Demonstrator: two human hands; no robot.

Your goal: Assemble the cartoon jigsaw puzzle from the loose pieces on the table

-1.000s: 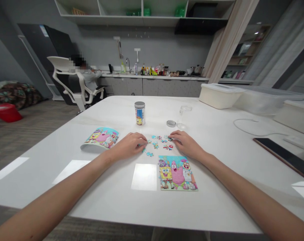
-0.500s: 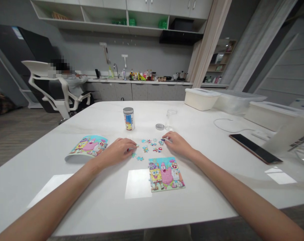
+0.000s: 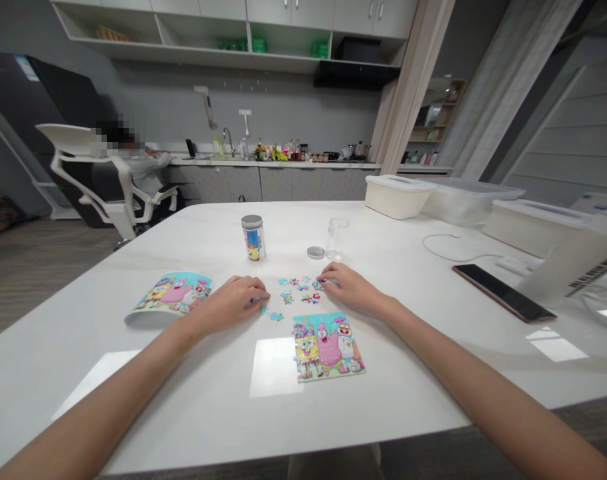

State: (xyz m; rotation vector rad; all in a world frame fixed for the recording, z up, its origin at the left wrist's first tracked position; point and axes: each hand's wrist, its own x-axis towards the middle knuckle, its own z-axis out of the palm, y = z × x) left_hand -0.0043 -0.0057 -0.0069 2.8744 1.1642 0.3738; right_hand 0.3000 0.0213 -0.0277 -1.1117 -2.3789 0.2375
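Observation:
Loose jigsaw puzzle pieces (image 3: 287,298), several of them, lie in a cluster on the white table between my two hands. My left hand (image 3: 238,298) rests at the cluster's left side, its fingers curled down over a puzzle piece (image 3: 255,301) that is mostly hidden. On the right, my right hand (image 3: 344,283) has thumb and fingers closed at a small dark puzzle piece (image 3: 322,281). Nearer to me lies a joined cartoon puzzle (image 3: 328,348), roughly square, with a yellow and a pink figure. A curled picture sheet (image 3: 171,293) with the same design lies beside my left forearm.
Beyond the pieces stand a lidded jar (image 3: 253,239), a metal lid (image 3: 315,253) and a clear jar (image 3: 338,239). Toward the right are a phone (image 3: 501,292), a white cable (image 3: 436,252) and plastic boxes (image 3: 398,198). A person sits in a white chair (image 3: 126,190) at back left.
The whole view has shifted slightly. My left fingers have drawn in a little over the pieces; my right hand stays at the cluster's right edge with its piece.

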